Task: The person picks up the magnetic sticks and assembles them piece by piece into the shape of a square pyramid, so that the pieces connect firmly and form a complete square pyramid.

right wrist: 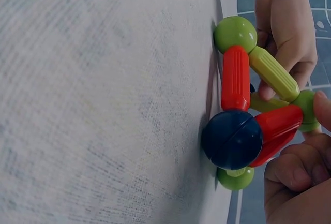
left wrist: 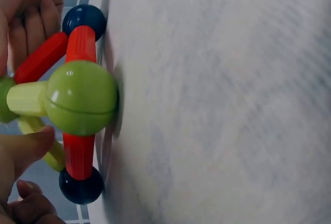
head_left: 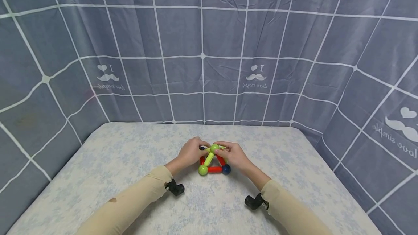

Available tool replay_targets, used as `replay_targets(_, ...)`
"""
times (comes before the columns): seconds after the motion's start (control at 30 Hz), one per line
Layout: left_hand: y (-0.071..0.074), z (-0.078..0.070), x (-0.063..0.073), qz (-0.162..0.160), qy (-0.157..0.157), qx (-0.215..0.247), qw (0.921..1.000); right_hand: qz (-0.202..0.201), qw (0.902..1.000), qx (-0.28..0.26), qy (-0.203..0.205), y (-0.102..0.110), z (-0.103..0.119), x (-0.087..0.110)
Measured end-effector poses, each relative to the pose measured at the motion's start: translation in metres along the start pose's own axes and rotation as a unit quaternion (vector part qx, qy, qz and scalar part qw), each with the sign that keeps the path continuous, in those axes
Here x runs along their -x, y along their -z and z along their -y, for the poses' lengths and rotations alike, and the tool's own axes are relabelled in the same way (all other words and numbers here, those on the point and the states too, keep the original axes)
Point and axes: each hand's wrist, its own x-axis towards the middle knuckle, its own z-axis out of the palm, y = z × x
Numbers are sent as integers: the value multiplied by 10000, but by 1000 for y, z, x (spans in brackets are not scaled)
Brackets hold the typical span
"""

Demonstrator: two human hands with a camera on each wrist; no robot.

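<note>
A pyramid-like frame of magnetic balls and rods stands on the table between both hands. Its top green ball (head_left: pixel 214 148) is pinched by my right hand (head_left: pixel 237 156), thumb in front. My left hand (head_left: pixel 189 151) pinches a yellow-green rod (right wrist: pixel 266 103) behind the top, on the left side. Along the near base, a red rod (head_left: pixel 214 169) joins a green ball (head_left: pixel 203 170) to a dark blue ball (head_left: pixel 226 169). From the front green ball, another yellow-green rod (left wrist: pixel 28 99) slopes up to the top. Fingers partly hide the frame's far side.
The table (head_left: pixel 137 144) has a pale, blue-patterned cover. A grey curtain (head_left: pixel 183 79) with white lines hangs behind it and along both sides. Black wrist devices (head_left: pixel 254 202) sit at both sleeve cuffs.
</note>
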Motion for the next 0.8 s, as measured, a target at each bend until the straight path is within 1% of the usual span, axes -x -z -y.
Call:
replay_targets(0.13, 1, 3, 1, -94, 22, 240, 9997, -41, 10000, -24, -66, -1, 0, 0)
replay_targets(0.23, 0, 5, 2, -112, 25, 436, 9990, -48, 10000, -7, -40, -1, 1, 1)
replay_targets(0.37, 0, 7, 4, -160, 144, 721, 9972, -41, 10000, 86, 20, -2, 0, -1)
replay_targets(0.53, -1, 5, 6, -100, 243, 925, 9954, -14, 10000, 61, 55, -2, -3, 0)
replay_targets(0.63, 0, 4, 7, -87, 326, 971, 9947, -13, 9999, 122, 1, -1, -1, 2)
replay_targets(0.7, 0, 3, 8, -128, 336, 967, 9947, -140, 9998, 165, -33, 1, 2, 3)
replay_targets(0.8, 4, 3, 11, -240, 356, 883, 9952, -471, 9986, 222, -17, 8, 5, 6)
